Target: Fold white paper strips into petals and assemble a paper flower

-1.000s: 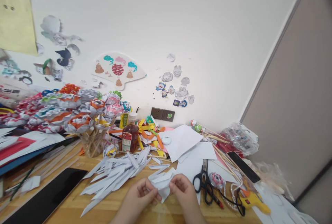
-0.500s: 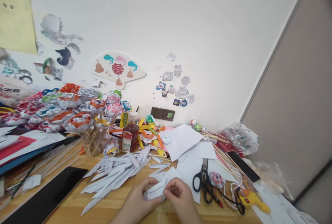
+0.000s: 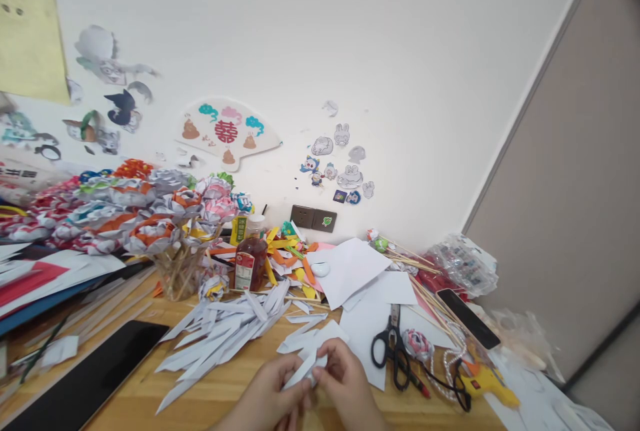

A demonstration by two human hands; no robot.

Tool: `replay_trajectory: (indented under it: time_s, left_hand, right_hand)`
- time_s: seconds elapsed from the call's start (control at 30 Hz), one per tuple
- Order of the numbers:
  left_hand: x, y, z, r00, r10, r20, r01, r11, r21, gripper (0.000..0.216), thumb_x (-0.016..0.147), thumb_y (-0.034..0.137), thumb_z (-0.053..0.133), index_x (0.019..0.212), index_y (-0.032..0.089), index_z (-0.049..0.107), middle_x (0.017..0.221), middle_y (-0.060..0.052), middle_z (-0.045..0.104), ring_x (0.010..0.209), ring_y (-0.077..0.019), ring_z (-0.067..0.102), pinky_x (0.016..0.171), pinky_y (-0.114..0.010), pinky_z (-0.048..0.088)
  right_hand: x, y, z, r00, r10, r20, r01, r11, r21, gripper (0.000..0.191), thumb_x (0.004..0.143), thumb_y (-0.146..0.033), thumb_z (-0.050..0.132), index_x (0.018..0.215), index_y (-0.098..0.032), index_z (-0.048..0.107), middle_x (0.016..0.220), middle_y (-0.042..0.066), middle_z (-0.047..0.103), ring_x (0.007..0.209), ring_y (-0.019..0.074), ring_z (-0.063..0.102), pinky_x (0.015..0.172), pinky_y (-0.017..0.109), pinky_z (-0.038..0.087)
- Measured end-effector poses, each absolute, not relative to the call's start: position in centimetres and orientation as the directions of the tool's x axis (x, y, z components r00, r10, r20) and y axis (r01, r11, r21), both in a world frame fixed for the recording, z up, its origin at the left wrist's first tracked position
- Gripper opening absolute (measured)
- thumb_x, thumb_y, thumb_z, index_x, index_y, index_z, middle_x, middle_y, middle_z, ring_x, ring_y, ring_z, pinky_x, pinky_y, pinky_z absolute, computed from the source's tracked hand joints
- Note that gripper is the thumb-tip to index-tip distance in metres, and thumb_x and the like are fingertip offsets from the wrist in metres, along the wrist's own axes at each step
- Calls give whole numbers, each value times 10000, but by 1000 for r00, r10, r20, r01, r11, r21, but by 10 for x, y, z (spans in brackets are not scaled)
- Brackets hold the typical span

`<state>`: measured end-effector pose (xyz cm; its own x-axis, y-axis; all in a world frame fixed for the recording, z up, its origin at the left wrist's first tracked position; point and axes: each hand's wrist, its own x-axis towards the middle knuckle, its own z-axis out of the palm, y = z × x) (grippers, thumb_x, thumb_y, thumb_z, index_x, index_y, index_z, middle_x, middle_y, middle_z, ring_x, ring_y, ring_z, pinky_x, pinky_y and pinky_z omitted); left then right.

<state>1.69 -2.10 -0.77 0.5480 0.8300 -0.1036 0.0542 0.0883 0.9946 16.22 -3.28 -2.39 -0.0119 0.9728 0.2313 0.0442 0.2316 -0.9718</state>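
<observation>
A folded piece of white paper [image 3: 303, 371] is held between both hands, low over the front of the wooden table. My left hand [image 3: 277, 384] pinches its left part between thumb and fingers. On the other side, my right hand [image 3: 340, 371] grips the paper's right end with thumb and index finger. Just beyond the hands lie loose white paper strips [image 3: 313, 338]. To the left spreads a heap of folded white strips [image 3: 225, 331]. Black-handled scissors [image 3: 394, 351] rest to the right of my right hand.
A dark tablet [image 3: 95, 378] lies at front left. Behind stand a container of paper flowers [image 3: 175, 271] and a reddish bottle [image 3: 251, 264]. White sheets [image 3: 353, 271], a phone [image 3: 468, 318] and a yellow glue gun [image 3: 487, 381] occupy the right side.
The paper in my hands has been turned and folded into a narrower shape. My left fingers have shifted beneath it, and my right fingers have moved slightly up along it.
</observation>
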Motion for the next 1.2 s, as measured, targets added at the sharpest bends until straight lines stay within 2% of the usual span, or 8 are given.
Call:
replay_trajectory:
  time_s: [0.33, 0.53, 0.93, 1.07, 1.2]
  left_hand:
    - [18, -22, -10, 546, 825, -147, 49, 143, 988, 452, 613, 620, 574, 684, 196, 431, 474, 52, 591, 274, -54, 449, 280, -154, 277]
    - [18, -21, -7, 585, 797, -154, 2, 188, 982, 464, 593, 623, 590, 682, 203, 415, 487, 52, 600, 277, -46, 440, 279, -153, 262]
    - [16, -20, -11, 630, 764, -139, 134, 70, 989, 420, 686, 597, 503, 770, 191, 434, 466, 75, 562, 261, -22, 303, 280, -162, 162]
    - [15, -22, -8, 626, 762, -167, 156, 87, 984, 342, 683, 499, 538, 782, 189, 433, 477, 69, 575, 274, -29, 333, 291, -159, 180]
    - [16, -22, -6, 653, 726, -215, 154, 151, 976, 331, 641, 429, 585, 804, 190, 426, 513, 56, 600, 310, -54, 436, 319, -162, 280]
  right_hand:
    - [160, -33, -23, 18, 978, 209, 22, 209, -978, 219, 629, -280, 659, 731, -198, 483, 596, -55, 475, 539, 115, 446, 520, 223, 354]
    - [163, -36, -12, -152, 972, 179, -81, 169, -982, 334, 655, -410, 669, 819, -213, 456, 615, -53, 489, 525, 112, 456, 509, 224, 357]
    - [161, -35, -13, -132, 976, 172, -70, 164, -984, 301, 658, -384, 667, 765, -213, 443, 563, -77, 449, 468, 94, 439, 486, 212, 339]
    - [160, -35, -15, -112, 981, 162, -46, 157, -986, 289, 657, -373, 651, 751, -211, 431, 549, -81, 422, 467, 93, 421, 474, 206, 314]
    - [161, -35, -14, -105, 987, 124, -30, 121, -992, 280, 659, -364, 641, 754, -211, 427, 535, -89, 412, 452, 99, 444, 472, 212, 328]
